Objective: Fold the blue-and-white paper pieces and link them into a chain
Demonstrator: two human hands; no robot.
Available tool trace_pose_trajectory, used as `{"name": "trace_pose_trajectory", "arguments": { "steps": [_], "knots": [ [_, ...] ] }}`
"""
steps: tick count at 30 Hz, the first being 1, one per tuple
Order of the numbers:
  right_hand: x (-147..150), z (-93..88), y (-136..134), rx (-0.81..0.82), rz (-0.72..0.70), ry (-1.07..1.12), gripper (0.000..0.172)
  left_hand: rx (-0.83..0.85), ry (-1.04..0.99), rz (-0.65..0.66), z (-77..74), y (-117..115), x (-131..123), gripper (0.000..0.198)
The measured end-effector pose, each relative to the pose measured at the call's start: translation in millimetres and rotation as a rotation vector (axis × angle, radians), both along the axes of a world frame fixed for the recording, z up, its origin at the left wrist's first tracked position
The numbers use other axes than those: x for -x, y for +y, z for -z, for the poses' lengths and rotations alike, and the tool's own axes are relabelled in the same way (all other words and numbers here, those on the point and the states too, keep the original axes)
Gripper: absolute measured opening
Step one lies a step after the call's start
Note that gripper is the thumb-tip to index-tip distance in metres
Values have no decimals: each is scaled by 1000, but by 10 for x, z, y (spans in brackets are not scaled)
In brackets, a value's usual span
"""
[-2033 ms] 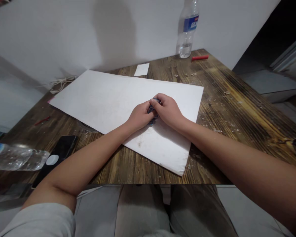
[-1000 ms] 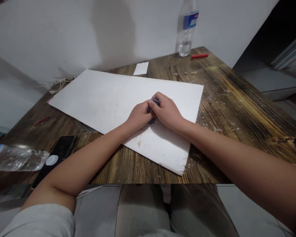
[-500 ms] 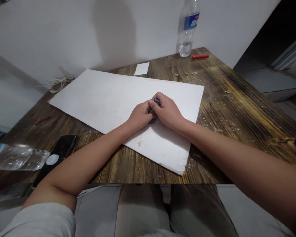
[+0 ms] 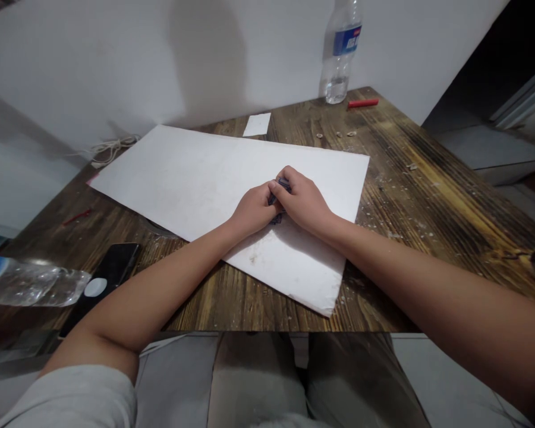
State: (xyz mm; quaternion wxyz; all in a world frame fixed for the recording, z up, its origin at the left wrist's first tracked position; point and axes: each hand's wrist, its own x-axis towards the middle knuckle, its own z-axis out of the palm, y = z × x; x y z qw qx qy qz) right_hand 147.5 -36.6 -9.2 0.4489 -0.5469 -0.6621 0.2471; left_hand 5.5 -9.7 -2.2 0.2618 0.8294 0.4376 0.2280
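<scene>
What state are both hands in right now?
Left hand: closed around a small, dark, mostly hidden object; exact shape and material can't be told.
Right hand: closed around the same object, over the white, flat, rectangular board.

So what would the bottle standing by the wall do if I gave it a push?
The bottle would probably tip, since it stands tall and narrow. It's likely light for its size, with just a little liquid in the bottom. Once down, its round sides might let it roll.
</scene>
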Motion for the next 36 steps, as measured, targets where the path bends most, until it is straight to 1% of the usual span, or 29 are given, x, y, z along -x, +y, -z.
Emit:
{"name": "trace_pose_trajectory", "arguments": {
  "steps": [6, 10, 25, 31, 36],
  "knots": [
    [4, -28, -14, 14, -30, 23, 18, 19, -15, -3, -1, -5, 7, 18],
    [0, -43, -24, 23, -40, 30, 18, 33, -39, 18, -13, -17, 2, 22],
    [18, -24, -46, 7, -16, -21, 20, 32, -58, 40, -4, -12, 2, 26],
    [31, -6, -50, -16, 0, -49, 19, 25, -47, 26, -5, -14, -2, 25],
    [35, 2, -49, -33, 2, -60, 20, 8, -42, 44, 0, -4, 0, 25]
  ]
}}
